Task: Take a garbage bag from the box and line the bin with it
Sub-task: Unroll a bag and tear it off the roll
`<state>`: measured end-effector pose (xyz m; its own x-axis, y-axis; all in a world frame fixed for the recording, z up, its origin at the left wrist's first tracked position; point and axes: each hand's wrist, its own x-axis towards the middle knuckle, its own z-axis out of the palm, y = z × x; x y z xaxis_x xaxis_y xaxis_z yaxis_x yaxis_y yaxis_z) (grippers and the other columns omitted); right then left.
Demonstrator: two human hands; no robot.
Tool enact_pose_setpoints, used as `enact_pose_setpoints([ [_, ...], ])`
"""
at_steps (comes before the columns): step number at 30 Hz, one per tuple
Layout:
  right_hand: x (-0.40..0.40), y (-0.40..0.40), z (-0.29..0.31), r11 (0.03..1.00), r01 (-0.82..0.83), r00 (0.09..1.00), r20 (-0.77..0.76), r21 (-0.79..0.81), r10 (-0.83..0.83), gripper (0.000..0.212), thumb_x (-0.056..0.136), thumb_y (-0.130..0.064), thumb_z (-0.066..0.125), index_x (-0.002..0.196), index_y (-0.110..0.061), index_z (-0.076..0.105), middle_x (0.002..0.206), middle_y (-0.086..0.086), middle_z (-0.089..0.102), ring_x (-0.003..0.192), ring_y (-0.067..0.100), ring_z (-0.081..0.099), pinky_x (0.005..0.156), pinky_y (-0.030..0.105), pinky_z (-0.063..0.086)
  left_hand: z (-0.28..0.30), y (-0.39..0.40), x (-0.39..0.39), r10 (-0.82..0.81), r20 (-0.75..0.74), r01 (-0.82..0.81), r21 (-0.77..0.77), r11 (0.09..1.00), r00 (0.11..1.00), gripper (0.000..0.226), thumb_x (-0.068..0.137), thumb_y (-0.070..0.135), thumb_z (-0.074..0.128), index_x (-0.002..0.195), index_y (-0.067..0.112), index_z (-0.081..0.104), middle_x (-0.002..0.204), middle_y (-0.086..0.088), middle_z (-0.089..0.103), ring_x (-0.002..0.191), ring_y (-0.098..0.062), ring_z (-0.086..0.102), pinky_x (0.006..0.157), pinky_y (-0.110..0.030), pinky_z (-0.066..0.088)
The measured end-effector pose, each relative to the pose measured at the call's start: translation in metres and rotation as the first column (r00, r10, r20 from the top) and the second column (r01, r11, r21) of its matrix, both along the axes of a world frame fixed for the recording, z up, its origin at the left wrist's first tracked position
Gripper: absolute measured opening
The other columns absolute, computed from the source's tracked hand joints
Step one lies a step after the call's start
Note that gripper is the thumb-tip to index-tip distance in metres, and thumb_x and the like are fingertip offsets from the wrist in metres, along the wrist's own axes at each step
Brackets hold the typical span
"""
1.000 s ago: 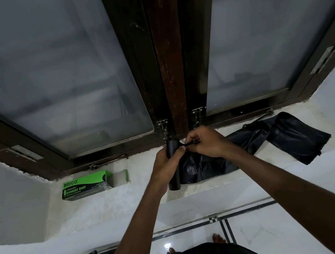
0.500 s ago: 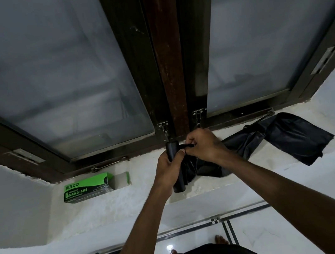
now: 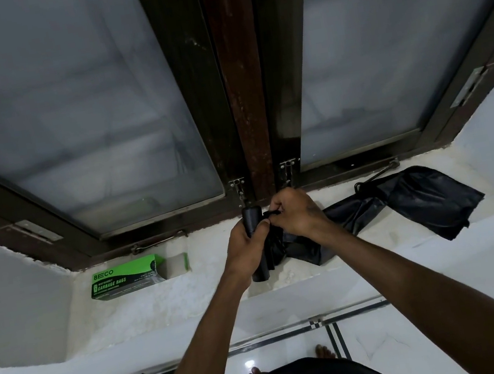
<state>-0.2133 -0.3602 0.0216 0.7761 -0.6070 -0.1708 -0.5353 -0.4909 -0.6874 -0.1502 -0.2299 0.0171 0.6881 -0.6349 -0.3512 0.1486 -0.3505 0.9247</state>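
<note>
Black thin plastic garbage bag [image 3: 403, 204] trails limp across the white window sill [image 3: 208, 277]; left hand [image 3: 245, 248] is wrapped round the black bag roll [image 3: 250, 218], right hand [image 3: 295, 211] pinches the bag's edge at the roll. Looks light, floppy, slippery, so I'd grip right by the tear line

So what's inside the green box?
The green box lies on the windowsill with its right end open. Only pale inner walls show there. Deeper inside is hidden, so I can't tell if anything's left.
</note>
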Motion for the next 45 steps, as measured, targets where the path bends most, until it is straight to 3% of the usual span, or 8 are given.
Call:
enact_pose_setpoints([
  [6, 0.0, 0.001, -0.004, 0.997, 0.032, 0.997, -0.068, -0.069, -0.037, 0.016, 0.086, -0.004, 0.069, 0.073, -0.015, 0.066, 0.075, 0.002, 0.064, 0.073, 0.015, 0.059, 0.059, 0.02, 0.04, 0.004, -0.001, -0.004, -0.081, 0.062, 0.081, -0.007, 0.997, 0.995, 0.016, 0.098, 0.027, 0.059, 0.113, 0.024, 0.056, 0.103, 0.002, 0.064, 0.096, -0.016, 0.063, 0.078, -0.02, 0.049],
  [9, -0.005, -0.007, -0.007, 0.998, 0.038, 0.997, -0.059, -0.049, -0.041, 0.011, 0.084, -0.004, 0.07, 0.076, -0.012, 0.073, 0.079, 0.005, 0.07, 0.078, 0.017, 0.066, 0.066, 0.025, 0.045, 0.009, -0.003, -0.005, -0.093, 0.071, 0.093, 0.006, 0.996, 0.993, 0.013, 0.098, 0.028, 0.059, 0.11, 0.026, 0.056, 0.099, 0.006, 0.063, 0.091, -0.011, 0.061, 0.078, -0.02, 0.047],
  [12, -0.01, -0.016, -0.004, 1.0, 0.023, 0.999, 0.031, 0.005, -0.023, 0.005, 0.085, -0.008, 0.074, 0.083, -0.011, 0.078, 0.083, 0.002, 0.075, 0.078, 0.013, 0.069, 0.071, 0.025, 0.053, 0.011, -0.003, -0.001, -0.012, -0.035, 0.012, -0.021, 1.0, 0.999, 0.012, 0.098, 0.028, 0.059, 0.109, 0.023, 0.061, 0.095, 0.003, 0.067, 0.085, -0.007, 0.063, 0.065, -0.017, 0.046],
  [17, -0.019, -0.025, 0.0, 0.956, -0.104, 0.991, 0.11, 0.272, 0.077, 0.006, 0.088, -0.006, 0.073, 0.092, -0.007, 0.077, 0.09, 0.009, 0.077, 0.085, 0.015, 0.072, 0.078, 0.031, 0.057, 0.012, -0.002, 0.006, 0.061, -0.155, -0.066, -0.023, 0.998, 0.986, 0.007, 0.096, 0.028, 0.063, 0.102, 0.027, 0.065, 0.101, -0.004, 0.073, 0.094, -0.02, 0.069, 0.075, -0.03, 0.056],
  [23, -0.023, -0.025, 0.01, 0.878, -0.101, 0.99, 0.138, 0.468, 0.04, 0.02, 0.094, -0.009, 0.065, 0.11, -0.012, 0.076, 0.101, 0.004, 0.077, 0.09, 0.005, 0.071, 0.075, 0.009, 0.05, 0.009, 0.001, 0.008, 0.062, -0.197, -0.069, -0.028, 0.997, 0.978, 0.012, 0.096, 0.026, 0.062, 0.106, 0.022, 0.068, 0.102, -0.007, 0.075, 0.094, -0.022, 0.071, 0.072, -0.028, 0.054],
  [28, -0.022, -0.022, 0.002, 0.915, -0.055, 0.977, 0.212, 0.4, -0.034, 0.01, 0.091, -0.008, 0.069, 0.096, -0.008, 0.078, 0.089, 0.006, 0.078, 0.08, 0.007, 0.072, 0.077, 0.019, 0.056, 0.011, 0.001, 0.007, 0.054, -0.16, -0.062, -0.045, 0.997, 0.986, 0.019, 0.095, 0.024, 0.064, 0.113, 0.018, 0.067, 0.099, -0.004, 0.073, 0.09, -0.017, 0.07, 0.066, -0.021, 0.051],
  [34, -0.01, -0.014, 0.0, 0.966, 0.004, 0.986, 0.159, 0.259, -0.047, 0.009, 0.085, -0.006, 0.071, 0.085, -0.01, 0.08, 0.082, 0.004, 0.077, 0.077, 0.012, 0.071, 0.077, 0.029, 0.057, 0.009, 0.004, 0.002, -0.032, -0.064, 0.027, -0.076, 0.997, 0.997, 0.019, 0.096, 0.017, 0.062, 0.115, 0.017, 0.064, 0.1, -0.002, 0.071, 0.091, -0.012, 0.069, 0.066, -0.014, 0.051],
  [45, -0.005, -0.007, 0.0, 0.998, -0.019, 0.998, 0.061, 0.058, 0.015, 0.01, 0.086, -0.006, 0.07, 0.086, -0.008, 0.08, 0.079, 0.0, 0.075, 0.062, -0.006, 0.058, 0.055, 0.002, 0.038, 0.006, 0.01, -0.001, -0.088, -0.023, 0.084, -0.127, 0.988, 0.996, 0.022, 0.096, 0.012, 0.061, 0.101, 0.033, 0.06, 0.098, 0.004, 0.07, 0.09, -0.012, 0.069, 0.071, -0.016, 0.053],
])
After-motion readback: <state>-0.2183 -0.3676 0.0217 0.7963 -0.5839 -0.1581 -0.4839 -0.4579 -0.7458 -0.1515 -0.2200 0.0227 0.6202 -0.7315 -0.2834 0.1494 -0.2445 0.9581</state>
